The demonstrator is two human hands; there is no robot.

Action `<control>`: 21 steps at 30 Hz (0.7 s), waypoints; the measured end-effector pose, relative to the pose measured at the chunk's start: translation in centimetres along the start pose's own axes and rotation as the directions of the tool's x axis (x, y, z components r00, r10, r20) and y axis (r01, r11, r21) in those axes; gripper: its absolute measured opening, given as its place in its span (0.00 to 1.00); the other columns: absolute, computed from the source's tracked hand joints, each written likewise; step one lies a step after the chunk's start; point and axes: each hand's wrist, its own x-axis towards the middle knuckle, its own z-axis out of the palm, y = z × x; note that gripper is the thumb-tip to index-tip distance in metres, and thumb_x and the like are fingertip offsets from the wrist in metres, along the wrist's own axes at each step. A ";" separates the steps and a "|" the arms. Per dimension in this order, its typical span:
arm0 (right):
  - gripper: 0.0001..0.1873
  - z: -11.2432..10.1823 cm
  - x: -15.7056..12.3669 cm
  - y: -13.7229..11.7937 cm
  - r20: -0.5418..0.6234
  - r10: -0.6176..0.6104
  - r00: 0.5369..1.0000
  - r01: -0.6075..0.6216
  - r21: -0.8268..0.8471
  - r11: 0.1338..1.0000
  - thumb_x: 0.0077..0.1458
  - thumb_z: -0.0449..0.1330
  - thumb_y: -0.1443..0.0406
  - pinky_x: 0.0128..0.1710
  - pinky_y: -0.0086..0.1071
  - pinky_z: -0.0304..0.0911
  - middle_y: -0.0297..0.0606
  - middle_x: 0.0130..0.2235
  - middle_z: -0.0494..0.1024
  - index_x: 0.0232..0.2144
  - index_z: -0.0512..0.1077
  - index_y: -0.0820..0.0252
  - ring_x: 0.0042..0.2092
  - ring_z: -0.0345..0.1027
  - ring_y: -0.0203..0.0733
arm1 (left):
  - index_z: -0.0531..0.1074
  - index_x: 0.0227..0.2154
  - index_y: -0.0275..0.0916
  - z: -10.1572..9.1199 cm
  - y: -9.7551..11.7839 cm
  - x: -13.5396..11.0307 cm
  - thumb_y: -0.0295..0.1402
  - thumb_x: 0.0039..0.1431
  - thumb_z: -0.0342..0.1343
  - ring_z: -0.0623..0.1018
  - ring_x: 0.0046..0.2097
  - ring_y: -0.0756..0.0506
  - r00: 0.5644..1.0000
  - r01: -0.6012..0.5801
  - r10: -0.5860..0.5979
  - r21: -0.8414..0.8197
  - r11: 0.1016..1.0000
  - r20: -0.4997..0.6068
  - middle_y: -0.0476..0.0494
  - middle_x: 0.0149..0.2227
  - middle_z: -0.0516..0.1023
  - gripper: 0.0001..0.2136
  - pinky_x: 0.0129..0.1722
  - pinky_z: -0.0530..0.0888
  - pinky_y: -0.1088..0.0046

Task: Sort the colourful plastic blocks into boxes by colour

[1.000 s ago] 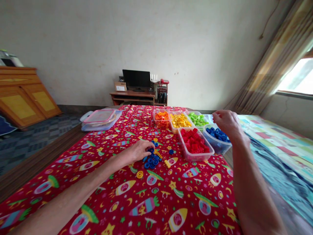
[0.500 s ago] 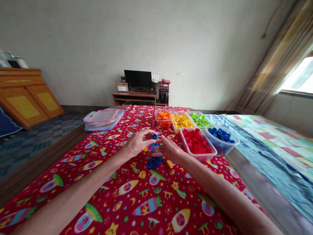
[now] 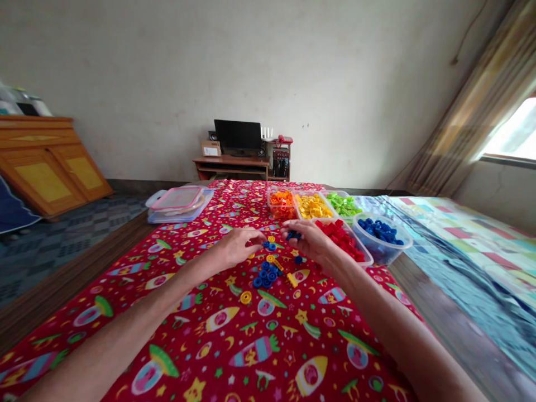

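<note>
My left hand (image 3: 240, 246) is low over the cloth, thumb and index finger apart, with nothing visible between them. Just beyond its fingertips lie small blue and yellow wheel-shaped pieces (image 3: 272, 246). In the curled fingers of my right hand (image 3: 310, 239) are dark blue pieces (image 3: 293, 235), partly covered by the hand. A single blue piece (image 3: 298, 259) rests on the cloth below that hand. Nearer to me sits a cluster of blue wheels (image 3: 267, 276), flanked by a yellow wheel (image 3: 245, 297) and a yellow block (image 3: 292, 280).
Right of centre stand clear containers of red blocks (image 3: 337, 237), orange pieces (image 3: 282, 202), yellow pieces (image 3: 314, 206) and green pieces (image 3: 343, 204). A round tub (image 3: 387, 254) holds blue pieces. Stacked lids (image 3: 178, 201) lie at the back left on the red patterned cloth (image 3: 201, 346).
My hands have moved apart, the right one rightward with blue pieces in it. The blue wheel pinched in my left hand is no longer there. More small pieces now show between the hands.
</note>
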 end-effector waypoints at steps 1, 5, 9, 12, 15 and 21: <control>0.03 -0.5 -0.2 -1.3 -0.015 -0.045 0.999 0.045 0.009 0.999 0.52 0.59 0.72 0.17 0.15 0.59 0.34 0.23 0.74 0.27 0.71 0.66 0.22 0.64 0.27 | 0.76 0.36 0.39 0.1 -0.3 -0.1 0.34 0.58 0.53 0.78 0.38 0.45 0.997 0.009 -0.010 0.008 1.000 0.074 0.45 0.36 0.80 0.09 0.41 0.72 0.72; 0.03 -3.5 -1.5 -7.2 -0.199 -0.215 0.956 0.216 -0.016 0.976 0.51 0.59 0.72 0.17 0.15 0.60 0.34 0.23 0.73 0.26 0.69 0.65 0.21 0.63 0.26 | 0.77 0.36 0.40 1.1 -0.7 -0.6 0.32 0.56 0.54 0.78 0.38 0.46 0.963 -0.014 0.010 0.015 1.000 0.271 0.47 0.37 0.80 0.08 0.39 0.71 0.75; 0.02 -8.4 -3.7 -11.8 -0.450 -0.487 0.748 0.449 -0.197 0.872 0.50 0.59 0.71 0.17 0.16 0.60 0.37 0.26 0.74 0.27 0.68 0.64 0.25 0.67 0.29 | 0.76 0.36 0.39 2.2 -0.9 -0.8 0.31 0.54 0.56 0.77 0.39 0.46 0.960 -0.057 0.041 0.053 0.997 0.277 0.46 0.37 0.79 0.07 0.40 0.70 0.75; 0.02 -12.4 -4.9 -12.9 -0.570 -0.590 0.571 0.383 -0.451 0.806 0.51 0.56 0.70 0.15 0.18 0.54 0.36 0.24 0.73 0.27 0.69 0.63 0.22 0.65 0.29 | 0.75 0.37 0.40 2.5 -0.8 -0.8 0.30 0.55 0.55 0.77 0.40 0.46 0.961 -0.098 0.082 0.047 0.994 0.263 0.45 0.38 0.78 0.08 0.41 0.70 0.74; 0.05 -15.4 -5.0 -12.3 -0.639 -0.572 0.515 0.137 -0.597 0.791 0.50 0.54 0.70 0.13 0.21 0.49 0.35 0.20 0.71 0.26 0.70 0.63 0.17 0.60 0.29 | 0.75 0.38 0.39 2.1 -0.2 -0.8 0.32 0.55 0.56 0.77 0.40 0.46 0.955 -0.090 0.069 0.059 0.994 0.288 0.44 0.38 0.78 0.08 0.41 0.70 0.74; 0.14 -18.3 -3.3 -10.5 -0.458 -0.683 0.569 -0.244 -0.887 0.392 0.55 0.48 0.64 0.24 0.34 0.61 0.39 0.19 0.71 0.27 0.72 0.61 0.22 0.67 0.42 | 0.73 0.35 0.40 1.5 0.9 -1.1 0.36 0.50 0.60 0.76 0.38 0.47 0.938 -0.029 -0.006 0.094 0.995 0.347 0.47 0.37 0.76 0.10 0.36 0.69 0.76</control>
